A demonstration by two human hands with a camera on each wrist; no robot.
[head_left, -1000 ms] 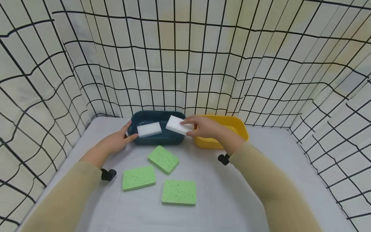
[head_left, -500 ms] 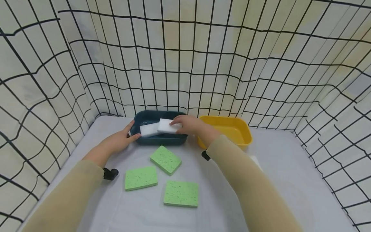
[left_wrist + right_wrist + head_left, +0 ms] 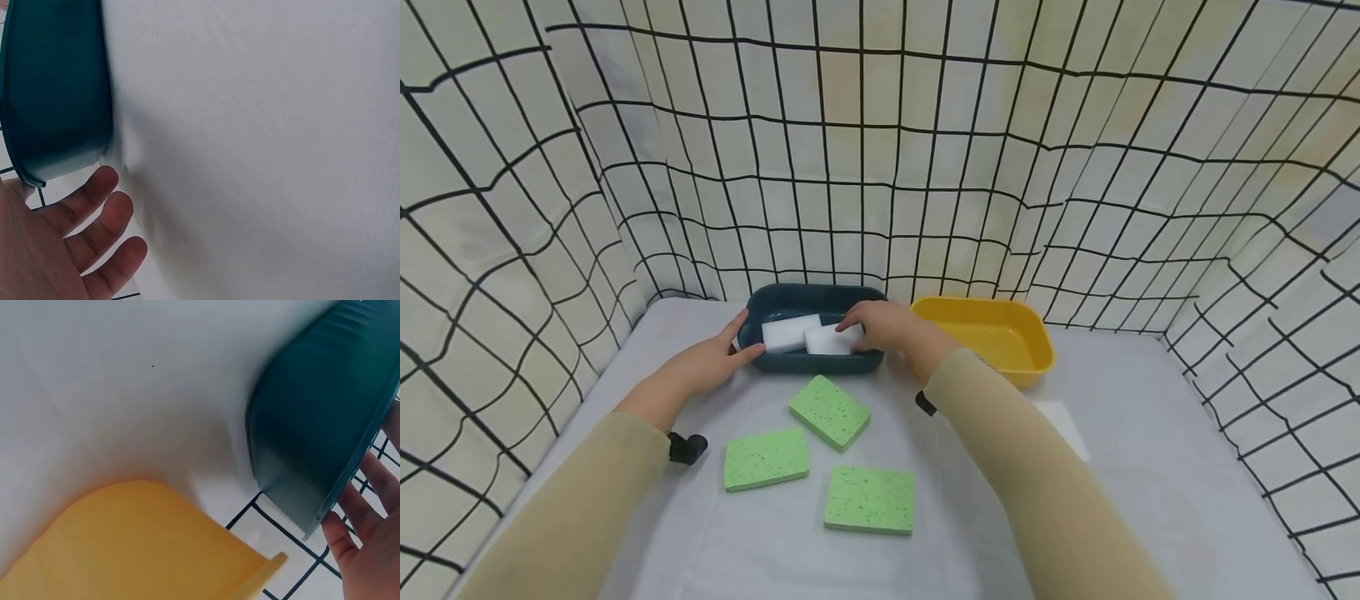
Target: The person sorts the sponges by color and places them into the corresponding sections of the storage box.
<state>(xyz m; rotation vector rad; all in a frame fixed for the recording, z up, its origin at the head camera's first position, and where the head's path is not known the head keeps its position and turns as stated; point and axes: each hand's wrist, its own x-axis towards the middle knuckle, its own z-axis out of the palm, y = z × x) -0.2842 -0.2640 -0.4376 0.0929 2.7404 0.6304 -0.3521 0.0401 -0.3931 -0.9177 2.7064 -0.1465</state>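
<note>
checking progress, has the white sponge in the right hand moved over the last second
Yes. The white sponge under the right hand went left and down from over the gap between the bins into the blue bin, beside the other white sponge.

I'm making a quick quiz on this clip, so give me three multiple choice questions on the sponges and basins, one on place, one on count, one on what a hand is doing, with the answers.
1. Where do the white sponges lie?
A. in the yellow basin
B. in the dark teal basin
C. on the cloth beside the green ones

2. How many green sponges lie on the table?
A. two
B. three
C. five

3. What is the left hand doing?
A. resting against the teal basin's near left corner
B. gripping a green sponge
C. lying in the yellow basin

Answers: 1 B, both white blocks sit inside the dark teal basin, the right hand on one of them. 2 B, three green slabs show in the head view. 3 A, its thumb and fingers touch the basin's rim, and it holds nothing.
</note>
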